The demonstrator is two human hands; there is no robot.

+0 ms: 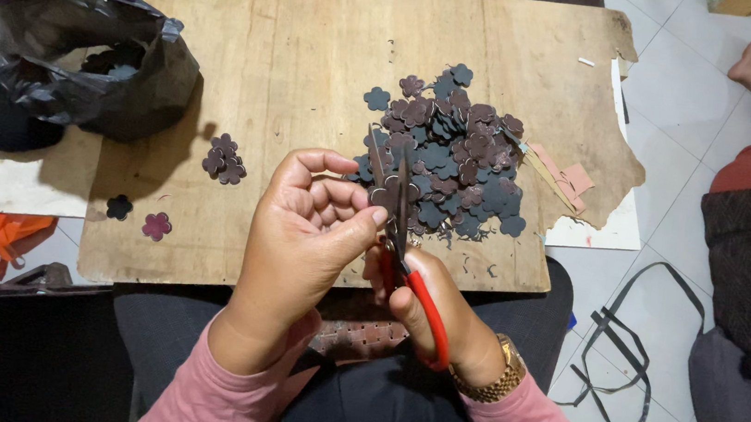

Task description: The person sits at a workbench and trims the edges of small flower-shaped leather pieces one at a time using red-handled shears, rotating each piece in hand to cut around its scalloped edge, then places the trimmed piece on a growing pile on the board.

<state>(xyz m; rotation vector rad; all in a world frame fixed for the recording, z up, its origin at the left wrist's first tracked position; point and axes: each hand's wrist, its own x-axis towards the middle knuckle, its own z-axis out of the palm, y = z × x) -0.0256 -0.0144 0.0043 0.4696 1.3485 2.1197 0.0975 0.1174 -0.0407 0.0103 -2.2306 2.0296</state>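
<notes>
Red-handled scissors sit in my right hand, fingers clenched through the loops, blades pointing up and away from me. My left hand pinches a small dark flower-shaped leather piece right at the blades, thumb and fingertips closed on it. Both hands hover over the near edge of the wooden board on my lap. Just beyond the blades lies a heap of cut flower pieces. A small stack of the same shapes lies left, near a black plastic bag.
</notes>
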